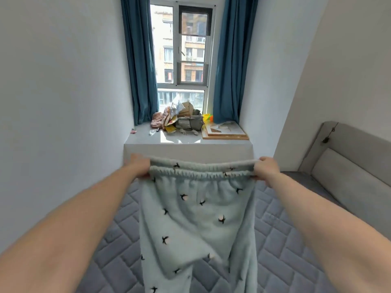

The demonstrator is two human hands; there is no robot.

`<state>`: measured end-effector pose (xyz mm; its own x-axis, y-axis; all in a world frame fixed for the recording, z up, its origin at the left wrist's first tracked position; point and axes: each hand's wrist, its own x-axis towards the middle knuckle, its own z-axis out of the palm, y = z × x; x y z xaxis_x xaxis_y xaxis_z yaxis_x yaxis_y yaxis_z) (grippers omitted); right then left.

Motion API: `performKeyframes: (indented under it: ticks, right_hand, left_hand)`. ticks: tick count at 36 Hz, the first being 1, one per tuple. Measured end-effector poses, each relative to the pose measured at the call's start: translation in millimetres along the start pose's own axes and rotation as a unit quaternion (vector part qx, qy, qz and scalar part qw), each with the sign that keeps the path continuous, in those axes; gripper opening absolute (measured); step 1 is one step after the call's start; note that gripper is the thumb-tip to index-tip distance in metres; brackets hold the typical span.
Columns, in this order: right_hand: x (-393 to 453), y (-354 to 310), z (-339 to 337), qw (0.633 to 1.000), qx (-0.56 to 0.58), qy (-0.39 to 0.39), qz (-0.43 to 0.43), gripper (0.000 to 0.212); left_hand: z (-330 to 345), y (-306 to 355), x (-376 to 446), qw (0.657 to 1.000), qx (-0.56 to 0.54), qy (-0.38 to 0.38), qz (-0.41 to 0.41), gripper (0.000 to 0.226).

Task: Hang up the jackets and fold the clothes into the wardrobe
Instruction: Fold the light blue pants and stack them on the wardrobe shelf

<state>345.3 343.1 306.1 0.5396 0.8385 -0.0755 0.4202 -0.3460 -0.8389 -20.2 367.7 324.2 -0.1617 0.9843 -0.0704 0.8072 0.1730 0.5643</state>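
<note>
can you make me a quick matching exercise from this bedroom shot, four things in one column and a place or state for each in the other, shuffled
Things:
1. pyjama trousers
2. curtains
3. wooden-framed boards
4. quilted mattress

Places or states:
A. lying flat on the right end of the window ledge
B. spread beneath the hanging garment
C. held up by the waistband, left hand and right hand at its two ends
D. drawn back to both sides of the window

Pairs: 1-C, 2-D, 3-A, 4-B
</note>
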Motion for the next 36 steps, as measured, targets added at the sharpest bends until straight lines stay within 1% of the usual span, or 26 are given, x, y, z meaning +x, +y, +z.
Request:
performKeyframes:
  ticks: [2,4,6,9,13,17,21,26,29,31,34,36]
  right_hand:
    - [11,-52,-21,0.997,0.009,0.047,-0.066,0.030]
    - [12,-101,-46,0.988,0.029,0.086,-0.122,0.028]
    - [10,-144,-71,0.974,0.052,0.123,-0.183,0.030]
    - [1,-192,-106,0.946,0.054,0.167,-0.271,0.031]
    - [-12,-223,-144,0.922,0.032,0.182,-0.339,0.031]
    - [-26,-222,-163,0.913,0.018,0.189,-0.362,0.029]
    - [-38,-188,-160,0.915,-0.008,0.189,-0.357,0.027]
    - [-62,-105,-123,0.930,-0.093,0.144,-0.325,0.021]
    - [-73,-32,-88,0.941,-0.144,0.085,-0.294,0.015]
    - [-82,25,-61,0.950,-0.177,0.033,-0.257,0.012]
    - [-104,113,-20,0.954,-0.230,-0.046,-0.189,0.009]
    - [-123,169,5,0.950,-0.260,-0.101,-0.140,0.010]
  left_hand:
    - [-39,41,15,0.997,-0.019,0.067,0.041,0.034]
    - [-73,75,27,0.987,-0.061,0.130,0.067,0.030]
    - [-108,105,32,0.976,-0.107,0.165,0.098,0.028]
    - [-153,145,27,0.951,-0.137,0.232,0.154,0.028]
    - [-191,174,16,0.916,-0.159,0.293,0.223,0.029]
    - [-201,175,2,0.898,-0.161,0.304,0.273,0.026]
    - [-178,150,-12,0.899,-0.140,0.282,0.306,0.020]
    - [-110,89,-34,0.925,-0.116,0.205,0.297,0.012]
    - [-49,38,-51,0.948,-0.084,0.145,0.271,0.007]
    - [-1,-4,-64,0.964,-0.059,0.090,0.244,0.003]
    - [71,-74,-90,0.981,-0.040,0.006,0.190,0.013]
    - [116,-120,-112,0.987,-0.023,-0.049,0.150,0.016]
